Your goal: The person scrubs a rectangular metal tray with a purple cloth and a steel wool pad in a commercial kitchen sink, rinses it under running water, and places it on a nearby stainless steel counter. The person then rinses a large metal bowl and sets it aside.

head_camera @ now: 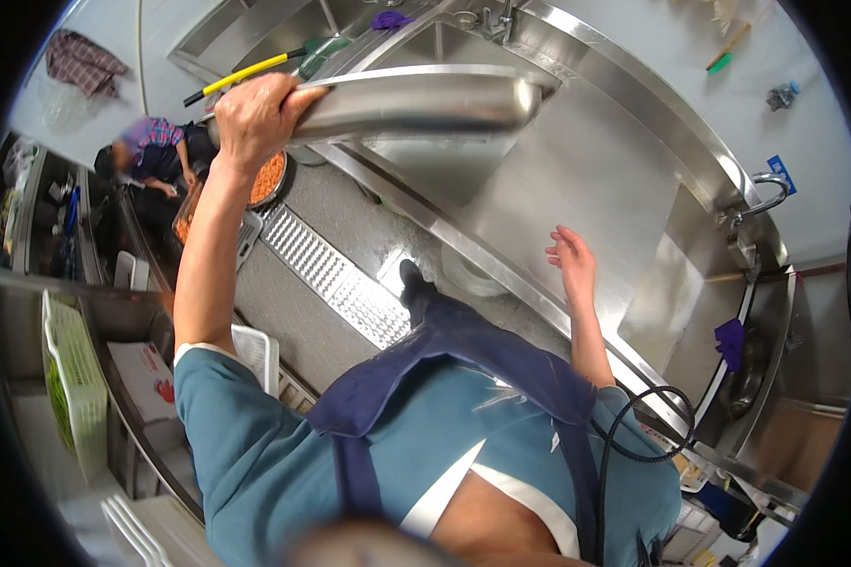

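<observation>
My left hand (252, 124) is raised and shut on the rim of a stainless steel basin (418, 103). Tilted on its side and blurred at the edges, the basin hangs above the sink counter, its inside turned out of my sight. To the right, my right hand (571, 266) hovers over the wide steel worktop (518, 205) with fingers apart and nothing in it. Behind the basin lies a steel sink bowl (425, 163), partly covered by it.
A co-worker (159, 152) crouches at the left by a round pan of orange pieces (268, 181). Grooved metal drain covers (333, 276) cross the floor. A curved faucet (766, 191) stands at the right; a yellow-handled tool (248, 76) lies near the far sink. Green crate (74, 375) at left.
</observation>
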Tool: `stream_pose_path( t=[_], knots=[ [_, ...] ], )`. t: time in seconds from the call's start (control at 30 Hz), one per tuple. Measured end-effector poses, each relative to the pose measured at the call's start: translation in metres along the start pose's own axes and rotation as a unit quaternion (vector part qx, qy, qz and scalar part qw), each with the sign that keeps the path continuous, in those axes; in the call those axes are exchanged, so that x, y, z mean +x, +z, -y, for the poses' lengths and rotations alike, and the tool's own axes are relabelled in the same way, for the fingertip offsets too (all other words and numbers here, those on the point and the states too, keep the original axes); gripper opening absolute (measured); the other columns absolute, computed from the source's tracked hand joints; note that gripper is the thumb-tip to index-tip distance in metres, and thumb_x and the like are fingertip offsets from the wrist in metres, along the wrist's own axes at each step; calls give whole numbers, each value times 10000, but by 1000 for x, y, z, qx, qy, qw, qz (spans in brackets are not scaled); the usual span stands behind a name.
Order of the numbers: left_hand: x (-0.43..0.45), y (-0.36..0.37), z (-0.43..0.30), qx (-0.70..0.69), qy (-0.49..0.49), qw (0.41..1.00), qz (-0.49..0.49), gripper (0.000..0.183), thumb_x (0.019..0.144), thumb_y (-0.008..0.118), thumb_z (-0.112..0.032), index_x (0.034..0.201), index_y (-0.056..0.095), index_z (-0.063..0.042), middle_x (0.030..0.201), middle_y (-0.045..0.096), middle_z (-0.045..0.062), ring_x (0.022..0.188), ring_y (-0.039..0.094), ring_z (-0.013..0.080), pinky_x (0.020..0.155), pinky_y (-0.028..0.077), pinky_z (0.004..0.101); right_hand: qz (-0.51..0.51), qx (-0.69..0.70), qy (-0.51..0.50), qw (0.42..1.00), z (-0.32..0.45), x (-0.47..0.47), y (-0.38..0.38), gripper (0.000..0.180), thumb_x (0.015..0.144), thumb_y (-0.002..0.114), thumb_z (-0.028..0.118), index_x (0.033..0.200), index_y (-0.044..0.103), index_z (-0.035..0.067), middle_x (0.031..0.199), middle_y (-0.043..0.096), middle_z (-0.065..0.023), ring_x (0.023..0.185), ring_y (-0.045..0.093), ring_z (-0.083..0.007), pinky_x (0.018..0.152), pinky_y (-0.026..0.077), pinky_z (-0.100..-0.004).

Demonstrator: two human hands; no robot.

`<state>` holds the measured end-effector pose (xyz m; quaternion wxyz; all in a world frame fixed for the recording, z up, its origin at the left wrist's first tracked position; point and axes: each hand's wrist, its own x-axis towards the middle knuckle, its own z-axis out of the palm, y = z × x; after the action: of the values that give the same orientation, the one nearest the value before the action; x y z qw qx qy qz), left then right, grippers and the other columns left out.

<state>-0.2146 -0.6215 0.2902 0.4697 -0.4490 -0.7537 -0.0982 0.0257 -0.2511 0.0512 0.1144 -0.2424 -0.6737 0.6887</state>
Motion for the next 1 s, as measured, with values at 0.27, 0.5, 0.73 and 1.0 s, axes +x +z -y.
stream_pose_path(
  t=[0.27,0.5,0.73,1.0],
  knots=[
    [28,94,97,-172,205,961,66,415,739,681,-459,646,495,-100,518,434,9,454,479,171,441,373,291,136,405,359,830,-5,102,112,648,881,524,531,1264,497,9,1182,545,-112,983,577,-228,857,466,-401],
    [56,159,135,-244,289,924,51,446,685,701,-456,610,449,-96,533,376,8,451,429,163,438,324,276,115,348,458,810,4,145,206,257,785,555,147,990,557,-7,932,613,-139,899,596,-286,855,472,-442],
    [74,253,187,-317,331,887,54,461,671,703,-485,704,495,-75,606,455,29,521,481,198,499,392,299,-23,419,415,807,-5,161,253,122,819,516,60,920,551,3,904,607,-113,802,599,-242,803,505,-406],
    [46,359,254,-247,342,895,146,557,802,399,-607,896,531,-74,976,517,92,982,527,281,892,402,428,-122,524,378,754,-42,199,312,97,868,541,60,795,477,66,763,512,-44,623,475,-127,667,468,-307]
  ],
)
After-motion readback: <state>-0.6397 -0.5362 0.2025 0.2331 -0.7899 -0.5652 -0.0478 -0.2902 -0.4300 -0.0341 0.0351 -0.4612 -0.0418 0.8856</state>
